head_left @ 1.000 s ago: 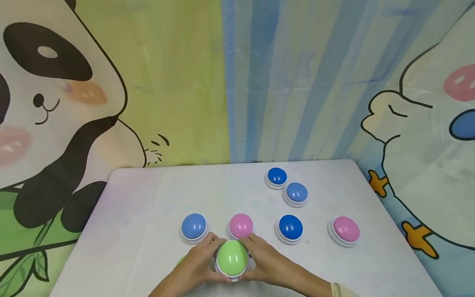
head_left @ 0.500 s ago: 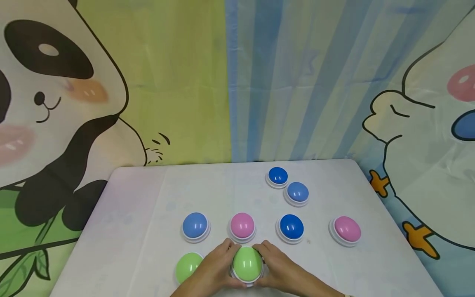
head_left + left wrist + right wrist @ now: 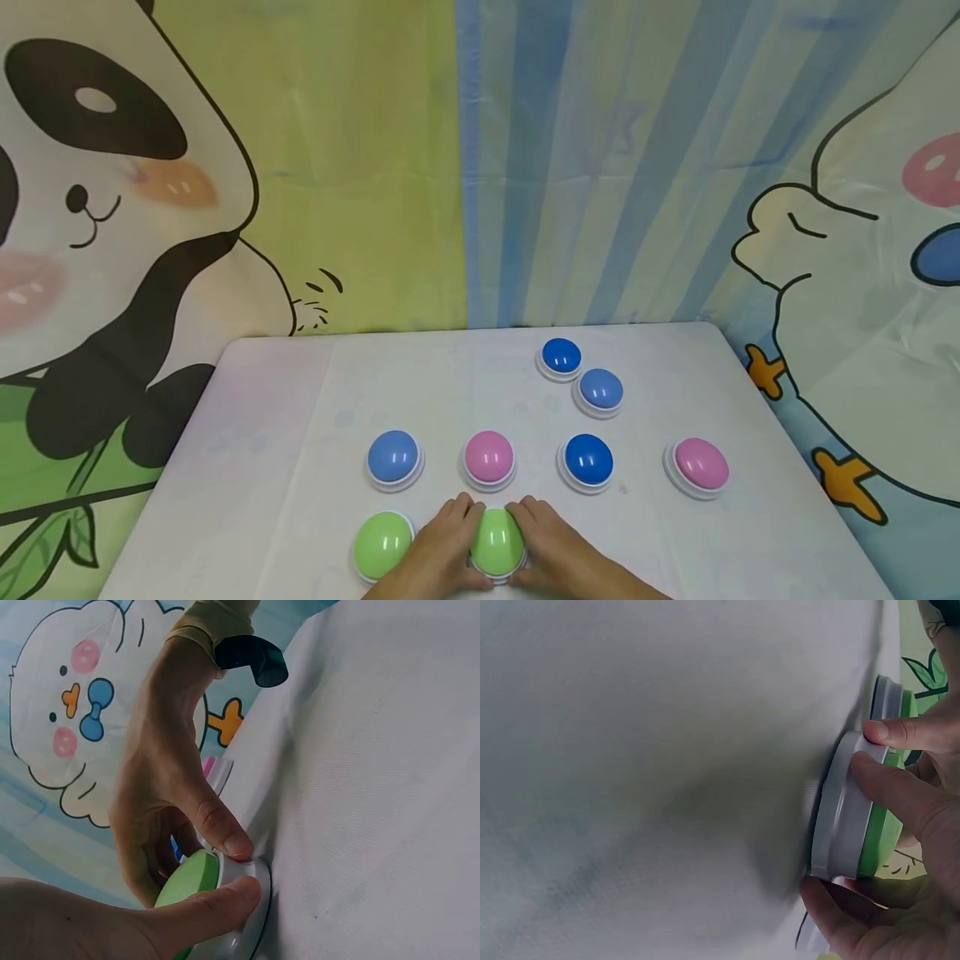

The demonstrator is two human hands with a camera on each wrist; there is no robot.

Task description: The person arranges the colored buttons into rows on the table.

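Observation:
Both hands grip a push button with a green dome [image 3: 498, 542] and a white round base [image 3: 842, 806], near the front of the table. On one side my left hand [image 3: 444, 550] curls round it, its thumb [image 3: 232, 896] pressed along the base. Opposite, my right hand [image 3: 558, 552] holds the other side, thumb and fingers at the base rim in the right wrist view. The base sits right at the white cloth surface in both wrist views. Just left of my left hand stands a second green button [image 3: 381, 546], partly covered by that hand.
Behind the hands a light blue button [image 3: 393, 457], a pink button [image 3: 489, 450], a dark blue button [image 3: 588, 459] and another pink button [image 3: 702, 463] form a row. Farther back are a dark blue button [image 3: 562, 356] and a light blue one [image 3: 600, 389]. Printed curtains border the table [image 3: 285, 417].
Both hands have carried the green button rightward and toward the front edge, then down to the cloth. The second green button, earlier mostly hidden by the left hand, has come into view.

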